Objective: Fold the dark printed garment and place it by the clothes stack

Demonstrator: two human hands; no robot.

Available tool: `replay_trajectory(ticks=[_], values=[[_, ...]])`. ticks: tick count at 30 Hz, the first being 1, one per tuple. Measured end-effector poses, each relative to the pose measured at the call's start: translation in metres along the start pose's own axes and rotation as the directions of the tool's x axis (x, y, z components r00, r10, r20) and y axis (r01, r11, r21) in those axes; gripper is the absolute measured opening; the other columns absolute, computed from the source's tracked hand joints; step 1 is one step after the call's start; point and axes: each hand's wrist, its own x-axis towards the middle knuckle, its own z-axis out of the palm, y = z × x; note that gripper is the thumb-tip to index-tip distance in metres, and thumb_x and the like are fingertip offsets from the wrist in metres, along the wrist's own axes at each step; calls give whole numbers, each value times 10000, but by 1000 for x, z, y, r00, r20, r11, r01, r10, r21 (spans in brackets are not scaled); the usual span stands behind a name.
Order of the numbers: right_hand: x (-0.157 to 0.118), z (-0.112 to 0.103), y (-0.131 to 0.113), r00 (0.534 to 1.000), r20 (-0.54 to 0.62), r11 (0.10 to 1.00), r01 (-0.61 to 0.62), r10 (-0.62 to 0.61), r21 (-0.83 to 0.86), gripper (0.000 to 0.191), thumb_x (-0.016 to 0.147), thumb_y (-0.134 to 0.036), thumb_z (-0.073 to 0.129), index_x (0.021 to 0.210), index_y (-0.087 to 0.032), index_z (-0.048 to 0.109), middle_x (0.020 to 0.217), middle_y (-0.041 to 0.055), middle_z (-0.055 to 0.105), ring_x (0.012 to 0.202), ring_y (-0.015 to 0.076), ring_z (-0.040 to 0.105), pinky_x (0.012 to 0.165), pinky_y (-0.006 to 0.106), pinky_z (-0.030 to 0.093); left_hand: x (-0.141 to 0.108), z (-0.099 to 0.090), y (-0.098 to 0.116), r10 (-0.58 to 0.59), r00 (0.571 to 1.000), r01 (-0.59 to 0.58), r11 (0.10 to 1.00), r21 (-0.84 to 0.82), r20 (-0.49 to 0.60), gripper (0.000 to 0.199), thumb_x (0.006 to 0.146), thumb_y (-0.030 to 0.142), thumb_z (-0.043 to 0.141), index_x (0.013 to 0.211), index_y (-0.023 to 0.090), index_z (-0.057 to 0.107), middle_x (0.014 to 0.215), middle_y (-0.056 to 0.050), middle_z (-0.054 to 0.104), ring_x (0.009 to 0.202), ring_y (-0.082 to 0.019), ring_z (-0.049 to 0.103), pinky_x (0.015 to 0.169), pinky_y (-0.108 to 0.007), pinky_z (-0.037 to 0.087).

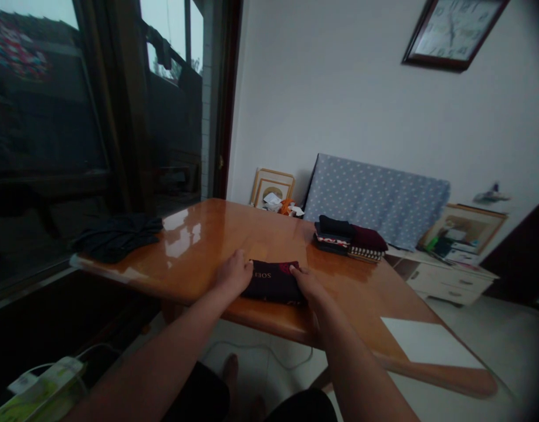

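Observation:
A dark folded garment (273,286) with pale lettering and a red pattern at its far right corner lies at the near edge of the wooden table. My left hand (235,274) grips its left side, the thumb near the far left corner. On the right side, my right hand (307,282) holds the opposite edge, thumb on top and the other fingers mostly hidden. Beyond it to the right, two stacks of folded clothes stand side by side: a dark stack (334,233) and a maroon one (368,240) with a striped piece below.
A rumpled dark cloth (119,235) lies at the table's left end. Toward the right corner of the table (339,299) is a white sheet (431,342). A power strip (53,384) sits at lower left. Against the wall are a low white cabinet (449,285) and a blue dotted cover (375,190).

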Motion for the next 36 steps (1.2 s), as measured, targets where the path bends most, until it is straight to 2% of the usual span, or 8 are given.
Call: replay_trajectory(ticks=[3, 6, 9, 12, 17, 23, 31, 36], values=[[3, 1, 2, 1000, 14, 1000, -14, 13, 17, 205, 824, -403, 658, 774, -208, 694, 700, 41, 692, 655, 199, 612, 632, 293, 460, 2, 5, 18, 288, 956, -269, 937, 224, -56, 412, 965, 321, 380, 1307, 161, 545, 1335, -168, 587, 1282, -294, 498, 1110, -446, 309], [4, 2, 1, 999, 18, 999, -30, 30, 36, 193, 830, -375, 659, 744, -204, 683, 676, 40, 685, 622, 192, 605, 609, 288, 455, 5, 19, 27, 424, 889, -456, 857, 240, 176, 495, 1004, 402, 293, 1373, 177, 536, 1440, -126, 540, 1372, -253, 435, 1160, -415, 263], [1, 3, -2, 998, 28, 997, -56, 54, 56, 206, 832, -376, 666, 760, -184, 685, 679, 51, 689, 607, 189, 609, 585, 287, 461, 6, 33, 19, 318, 878, -427, 857, 287, 359, 573, 1002, 494, 267, 1438, 190, 484, 1514, -115, 471, 1431, -258, 370, 1183, -449, 202], [-6, -1, -8, 993, 84, 989, -95, 86, 111, 280, 854, -447, 641, 838, -172, 687, 706, 61, 704, 619, 189, 627, 554, 278, 477, 8, 39, 4, 244, 870, -399, 858, 324, 428, 623, 1009, 520, 193, 1494, 196, 411, 1566, -100, 389, 1477, -234, 288, 1198, -447, 133], [-21, -26, -13, 980, 109, 947, -189, 165, 261, 258, 912, -418, 538, 879, -176, 621, 629, 21, 633, 491, 105, 524, 415, 182, 346, 11, 39, -5, 206, 871, -379, 860, 341, 446, 697, 1004, 570, 93, 1536, 193, 340, 1608, -62, 292, 1507, -183, 196, 1214, -411, 78], [-50, -44, 1, 952, 195, 933, -276, 234, 231, 183, 843, -300, 536, 740, -161, 594, 514, 3, 554, 363, 66, 357, 333, 191, 155, 14, 43, -8, 199, 871, -392, 833, 391, 450, 690, 1003, 578, 88, 1549, 219, 307, 1610, -43, 297, 1510, -186, 185, 1211, -425, 111], [-72, -34, -5, 897, 439, 865, -259, 50, 431, 132, 792, -266, 623, 886, -196, 564, 539, -76, 553, 349, 37, 308, 348, 158, 157, 7, 41, -6, 309, 847, -500, 740, 450, 432, 662, 1007, 555, 122, 1522, 211, 355, 1576, -85, 377, 1488, -238, 257, 1191, -469, 173], [-79, -15, 8, 956, 268, 905, -219, 123, 364, 201, 828, -305, 669, 837, -205, 495, 618, -3, 672, 384, 73, 510, 316, 143, 236, 4, 45, 2, 266, 881, -443, 754, 484, 392, 740, 979, 640, 175, 1528, 173, 341, 1588, -103, 348, 1485, -261, 262, 1186, -472, 195]])
